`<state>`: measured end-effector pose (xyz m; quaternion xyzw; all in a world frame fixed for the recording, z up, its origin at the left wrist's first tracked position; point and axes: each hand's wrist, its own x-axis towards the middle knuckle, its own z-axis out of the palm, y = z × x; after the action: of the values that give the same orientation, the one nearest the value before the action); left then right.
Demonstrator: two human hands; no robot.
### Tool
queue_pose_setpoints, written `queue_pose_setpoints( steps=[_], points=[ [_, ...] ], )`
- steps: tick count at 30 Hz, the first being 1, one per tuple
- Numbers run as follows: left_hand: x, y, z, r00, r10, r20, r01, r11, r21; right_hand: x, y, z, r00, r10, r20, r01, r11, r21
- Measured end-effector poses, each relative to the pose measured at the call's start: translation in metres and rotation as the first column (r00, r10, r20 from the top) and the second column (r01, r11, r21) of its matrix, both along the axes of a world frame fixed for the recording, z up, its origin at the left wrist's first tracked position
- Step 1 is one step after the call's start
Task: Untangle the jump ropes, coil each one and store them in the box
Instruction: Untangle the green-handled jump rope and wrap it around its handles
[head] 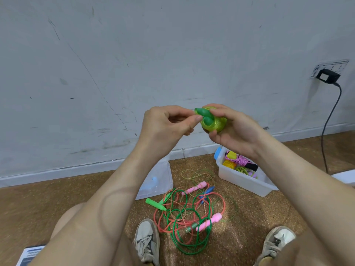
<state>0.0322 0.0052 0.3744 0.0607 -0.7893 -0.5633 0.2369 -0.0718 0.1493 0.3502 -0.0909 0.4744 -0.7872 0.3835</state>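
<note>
Wall (115, 64): it fills the upper half of my feed, pale grey and scuffed with dark marks.
Floor (57, 198): brown and speckled. Everything else I can see sits on it.
Box (242, 181): clear plastic and open, standing on the floor at the right, close to the wall. It holds stored ropes, with a pink braided one and yellow handles on top.
Lid (159, 179): clear, lying flat to the left of the box, partly hidden by my left forearm.
Tangled ropes (190, 214): green, coral and thin speckled cords looped over each other between my shoes and in front of the box. Two pink handles, one green handle and a blue one lie among them.
Shoes (147, 239): a pale laced pair, one on each side of the tangle.
Right hand (234, 131): raised in front of the wall, with fingers and thumb wrapped round the coiled green rope.
Left hand (165, 123): level with the right and just beside it, fingers curled, with thumb and forefinger pinching the green handles.
Coiled green rope (213, 123): a tight glittery yellow-green bundle held up in the air, well above the box.
Green handles (203, 113): two, side by side across the front of the bundle.
Charger (327, 76): black, plugged in high on the right, its cable hanging down to the floor.
</note>
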Motion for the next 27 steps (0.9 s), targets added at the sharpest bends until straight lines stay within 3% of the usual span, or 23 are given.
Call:
queue_pose_setpoints(
  steps=[3, 8, 13, 15, 23, 27],
  points=[
    [0.002, 0.003, 0.001, 0.997, -0.067, -0.041, 0.068, 0.997, 0.023, 0.002, -0.002, -0.001, 0.993, 0.09, 0.081, -0.084, 0.994, -0.072],
    [0.007, 0.007, 0.002, 0.982, -0.176, -0.064, 0.17, 0.982, -0.079, 0.001, -0.004, -0.003, 0.968, 0.191, 0.162, -0.165, 0.973, -0.162],
    [0.004, 0.004, 0.002, 0.942, -0.149, -0.302, 0.014, 0.914, -0.406, 0.008, -0.01, -0.007, 0.914, 0.36, 0.187, -0.296, 0.907, -0.299],
    [0.002, 0.005, 0.0, 0.926, -0.121, -0.357, -0.051, 0.898, -0.437, 0.011, -0.012, -0.006, 0.907, 0.376, 0.189, -0.308, 0.899, -0.311],
    [-0.005, -0.005, -0.005, 0.991, -0.053, -0.123, 0.018, 0.964, -0.266, 0.014, -0.016, -0.003, 0.947, 0.261, 0.188, -0.2, 0.935, -0.294],
    [-0.008, -0.012, -0.009, 0.992, 0.012, -0.127, -0.06, 0.922, -0.383, 0.015, -0.017, -0.002, 0.97, 0.18, 0.163, -0.134, 0.956, -0.261]
  ],
)
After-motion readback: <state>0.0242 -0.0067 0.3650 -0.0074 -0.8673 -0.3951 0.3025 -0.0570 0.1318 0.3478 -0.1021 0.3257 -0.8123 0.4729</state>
